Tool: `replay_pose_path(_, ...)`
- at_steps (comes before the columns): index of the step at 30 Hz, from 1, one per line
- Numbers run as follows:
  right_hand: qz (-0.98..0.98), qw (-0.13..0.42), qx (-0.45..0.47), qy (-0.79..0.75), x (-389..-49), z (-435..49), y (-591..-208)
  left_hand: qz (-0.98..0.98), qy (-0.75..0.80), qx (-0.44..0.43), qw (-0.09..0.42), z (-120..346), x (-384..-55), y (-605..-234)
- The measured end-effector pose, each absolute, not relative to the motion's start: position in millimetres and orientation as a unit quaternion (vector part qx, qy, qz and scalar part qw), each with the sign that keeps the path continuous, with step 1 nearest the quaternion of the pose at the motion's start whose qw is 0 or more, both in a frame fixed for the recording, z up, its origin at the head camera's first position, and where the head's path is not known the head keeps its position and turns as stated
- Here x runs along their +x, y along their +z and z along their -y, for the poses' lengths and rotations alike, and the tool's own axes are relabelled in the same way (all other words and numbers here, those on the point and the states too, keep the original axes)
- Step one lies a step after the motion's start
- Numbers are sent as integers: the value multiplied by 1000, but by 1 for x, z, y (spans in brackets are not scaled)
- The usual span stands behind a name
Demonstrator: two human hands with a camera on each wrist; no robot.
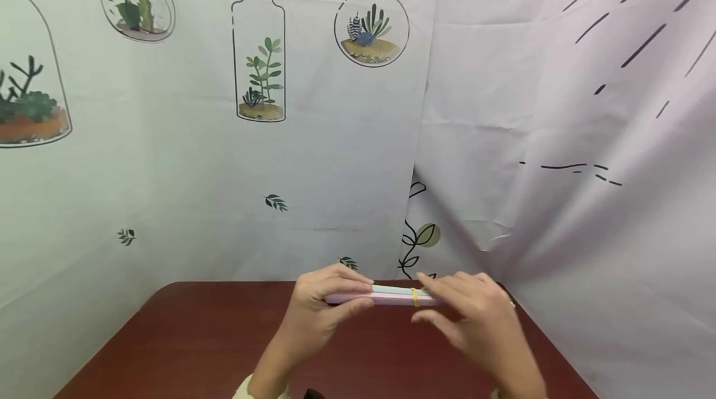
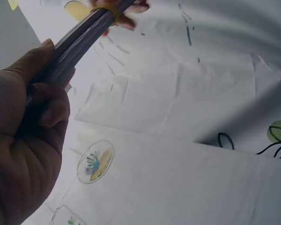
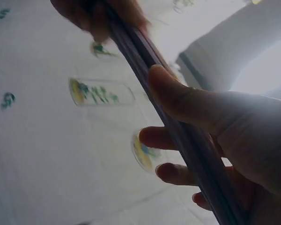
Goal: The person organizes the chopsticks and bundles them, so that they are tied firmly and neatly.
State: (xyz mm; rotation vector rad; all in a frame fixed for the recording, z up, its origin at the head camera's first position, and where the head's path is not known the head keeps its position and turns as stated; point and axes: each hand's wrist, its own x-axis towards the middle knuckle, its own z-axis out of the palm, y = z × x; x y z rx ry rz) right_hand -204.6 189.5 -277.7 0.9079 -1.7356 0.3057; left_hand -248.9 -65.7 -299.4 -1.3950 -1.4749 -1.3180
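Note:
A bundle of long, thin pastel sticks [image 1: 394,295], pale blue, pink and lilac, lies nearly level above the table. Around it, right of the middle, goes a yellow rubber band [image 1: 416,297]. My left hand [image 1: 313,302] grips the bundle's left end between thumb and fingers. At the right part is my right hand [image 1: 475,309], its index finger along the top near the band and its thumb held below, apart from the sticks. The right wrist view shows the bundle [image 3: 140,56] running across the right palm, with fingers [image 3: 175,174] extended and spread behind it.
Beneath the hands is a dark red table [image 1: 224,330]. Behind and to the right hangs a white cloth [image 1: 335,163] printed with plants in glass jars, with folds on the right. A small black object [image 1: 314,394] shows at the bottom edge.

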Motion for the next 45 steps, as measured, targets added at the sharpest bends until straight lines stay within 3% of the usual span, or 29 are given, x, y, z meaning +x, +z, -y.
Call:
replay_pose_path(4,711,516,411,243,-206,-217,-278,583,-538,-514,326,75,-249,-297)
replay_pose_path(10,621,420,496,438,-219,-229,-286,579,-575,-498,294,69,-249,-297)
replay_pose_path(21,607,296,470,569,-238,-233,-299,656,-555,-427,282,65,-250,-303)
replay_pose_path(31,611,292,479,559,-247,-224,-297,679,-539,-429,252,84,-251,-300)
replay_pose_path(40,606,310,491,544,-256,-222,-296,638,-506,-504,288,96,-262,-298)
replay_pose_path(45,628,314,465,539,-257,-222,-295,661,-533,-473,236,100,-265,-299)
